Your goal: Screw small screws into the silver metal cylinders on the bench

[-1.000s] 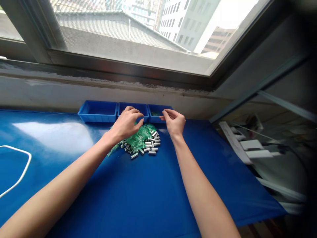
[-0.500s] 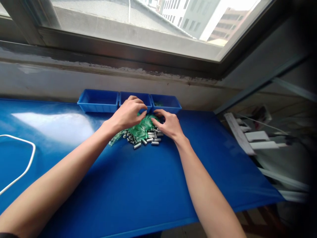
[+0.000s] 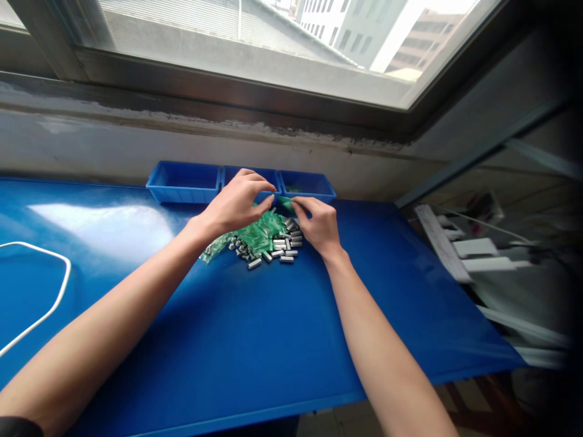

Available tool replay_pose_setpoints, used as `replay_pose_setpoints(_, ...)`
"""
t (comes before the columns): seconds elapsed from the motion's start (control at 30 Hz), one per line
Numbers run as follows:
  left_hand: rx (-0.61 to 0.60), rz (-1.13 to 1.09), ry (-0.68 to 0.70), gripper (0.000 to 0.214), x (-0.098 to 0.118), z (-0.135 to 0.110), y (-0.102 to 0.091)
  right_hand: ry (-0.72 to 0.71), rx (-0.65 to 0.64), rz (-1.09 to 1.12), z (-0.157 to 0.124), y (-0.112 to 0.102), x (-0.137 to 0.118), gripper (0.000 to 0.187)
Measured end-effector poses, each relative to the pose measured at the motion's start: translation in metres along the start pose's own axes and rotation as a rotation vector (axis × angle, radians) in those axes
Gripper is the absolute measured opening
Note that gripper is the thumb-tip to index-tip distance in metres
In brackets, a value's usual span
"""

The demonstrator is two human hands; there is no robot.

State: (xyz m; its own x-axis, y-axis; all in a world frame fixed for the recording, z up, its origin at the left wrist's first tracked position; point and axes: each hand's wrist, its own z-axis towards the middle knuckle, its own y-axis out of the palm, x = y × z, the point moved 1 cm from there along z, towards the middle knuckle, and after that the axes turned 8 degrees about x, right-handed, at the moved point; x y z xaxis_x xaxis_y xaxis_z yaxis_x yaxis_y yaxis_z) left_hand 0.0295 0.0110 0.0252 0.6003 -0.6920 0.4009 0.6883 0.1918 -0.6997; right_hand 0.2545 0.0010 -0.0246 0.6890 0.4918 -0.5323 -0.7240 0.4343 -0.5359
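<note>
Across a blue counter [image 3: 218, 340], metal cylinders [image 3: 286, 259] edge a green plastic pile [image 3: 262, 233] at five o'clock; the left hand [image 3: 239, 200], at ten, holds its fingers parted; the right hand [image 3: 319, 223], at two, pinches a green piece [image 3: 285, 203] before blue bins [image 3: 186, 194] at twelve.

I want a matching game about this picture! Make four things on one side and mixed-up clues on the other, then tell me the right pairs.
Things
1. right hand
2. left hand
3. cord
4. metal bits

Clues
A. silver, lying beside the green pile
B. pinching a green piece
C. white, at the far left of the picture
D. hiding part of the middle bin

Right pairs: 1-B, 2-D, 3-C, 4-A
</note>
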Motion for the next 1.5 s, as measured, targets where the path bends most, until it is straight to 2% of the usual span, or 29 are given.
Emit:
replay_pose_setpoints(0.1, 0.038, -0.092, -0.079, 0.035, 0.003, 0.002, -0.001, 0.044, 0.128, 0.079, 0.003, -0.003, -0.01, 0.022)
replay_pose_setpoints(0.23, 0.049, -0.327, -0.203, 0.045, 0.006, 0.004, -0.004, 0.271, 0.2, 0.38, 0.007, 0.003, -0.021, 0.029)
replay_pose_setpoints(0.4, -0.051, -0.569, -0.337, 0.051, 0.008, 0.004, -0.006, 0.432, 0.133, 0.702, 0.008, 0.013, -0.023, 0.033)
replay_pose_setpoints(0.5, -0.007, -0.608, -0.434, 0.056, 0.005, 0.003, -0.006, 0.566, 0.072, 0.816, 0.008, 0.012, -0.023, 0.038)
replay_pose_setpoints(0.6, 0.034, -0.591, -0.472, 0.058, 0.001, 0.002, -0.004, 0.673, -0.005, 0.883, 0.009, 0.008, -0.023, 0.042)
replay_pose_setpoints(0.7, 0.008, -0.443, -0.433, 0.053, -0.003, 0.002, -0.003, 0.713, 0.002, 0.904, 0.01, 0.007, -0.019, 0.039)
replay_pose_setpoints(0.83, -0.066, -0.176, -0.273, 0.045, -0.004, 0.002, -0.009, 0.787, 0.247, 0.913, 0.011, 0.011, -0.009, 0.032)
replay_pose_setpoints(0.93, -0.219, -0.134, -0.106, 0.045, -0.003, 0.001, -0.015, 0.825, 0.341, 0.929, 0.012, 0.014, -0.003, 0.025)
replay_pose_setpoints(1.0, -0.357, -0.12, -0.018, 0.05, -0.003, 0.0, -0.018, 0.835, 0.337, 0.935, 0.012, 0.014, 0.0, 0.021)
replay_pose_setpoints(1.07, -0.432, -0.086, 0.015, 0.055, -0.004, -0.002, -0.018, 0.839, 0.323, 0.92, 0.012, 0.014, 0.001, 0.017)
replay_pose_setpoints(1.23, -0.396, 0.0, 0.049, 0.047, -0.002, -0.004, -0.012, 0.853, 0.243, 0.867, 0.01, 0.011, -0.001, 0.008)
replay_pose_setpoints(1.5, -0.36, 0.062, 0.102, 0.028, 0.017, -0.004, -0.008, 0.865, 0.19, 0.817, 0.009, 0.006, -0.007, 0.015)
